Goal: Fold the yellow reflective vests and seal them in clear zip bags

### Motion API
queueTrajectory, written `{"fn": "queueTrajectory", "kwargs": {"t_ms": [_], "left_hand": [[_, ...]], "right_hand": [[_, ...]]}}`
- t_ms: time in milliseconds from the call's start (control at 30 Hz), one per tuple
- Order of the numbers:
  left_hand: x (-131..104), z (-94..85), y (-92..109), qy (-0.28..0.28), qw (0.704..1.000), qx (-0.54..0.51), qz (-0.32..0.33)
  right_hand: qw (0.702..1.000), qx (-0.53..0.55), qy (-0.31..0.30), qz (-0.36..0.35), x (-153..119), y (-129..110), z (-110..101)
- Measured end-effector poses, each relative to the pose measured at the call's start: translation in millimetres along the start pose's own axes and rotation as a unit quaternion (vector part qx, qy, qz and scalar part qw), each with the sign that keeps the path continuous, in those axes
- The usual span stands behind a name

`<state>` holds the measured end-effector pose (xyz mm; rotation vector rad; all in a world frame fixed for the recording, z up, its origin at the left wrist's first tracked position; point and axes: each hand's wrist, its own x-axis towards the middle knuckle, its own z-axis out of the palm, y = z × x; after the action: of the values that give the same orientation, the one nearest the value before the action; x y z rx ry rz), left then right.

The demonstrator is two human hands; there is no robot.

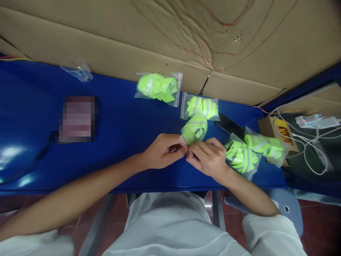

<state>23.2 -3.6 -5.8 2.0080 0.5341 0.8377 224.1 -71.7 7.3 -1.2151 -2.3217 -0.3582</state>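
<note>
— Left hand (pixel 162 151)?
— Pinching the near mouth edge of the clear bag (pixel 194 131), thumb and fingers pressed together on the strip.
— Right hand (pixel 209 156)?
— Same strip, pinched from the other side; fingertips of both hands nearly touching at the bag's opening.
— Where exactly?
— Middle of the blue counter (pixel 128 131), just beyond both hands, stuffed with a folded neon-yellow vest with grey reflective bands.
— Long axis?
— Running from the pinched mouth away and slightly to the right, toward the cardboard wall (pixel 170 42). Closed bottom end far, open end near.
— Nearer hand?
— Neither really; mouth sitting between them, equally gripped. Bulk of the bag a little more over the right hand's side.
— Around it?
— Another filled bag (pixel 199 106) touching its far end, a third (pixel 159 88) farther back by the cardboard, two more (pixel 241 156) (pixel 266 145) just beside the right wrist. Dark phone (pixel 229 125) lying between these. Empty crumpled bag (pixel 77 69) well apart at far left. Small box with white cables (pixel 306 138) at far right.
— Seal shut?
— Cannot tell; strip hidden under the fingertips.
</note>
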Motion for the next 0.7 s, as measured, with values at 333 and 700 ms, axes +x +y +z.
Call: {"fn": "queueTrajectory", "kwargs": {"t_ms": [333, 700], "left_hand": [[-7, 1.5, 8, 0.035, 0.998, 0.039, 0.027], [1, -0.7, -35, 0.097, 0.950, 0.283, 0.088]], "right_hand": [[0.968, 0.038, 0.144, 0.204, -4, 40, -9], [0.854, 0.408, 0.077, 0.313, 2, 45, 3]]}}
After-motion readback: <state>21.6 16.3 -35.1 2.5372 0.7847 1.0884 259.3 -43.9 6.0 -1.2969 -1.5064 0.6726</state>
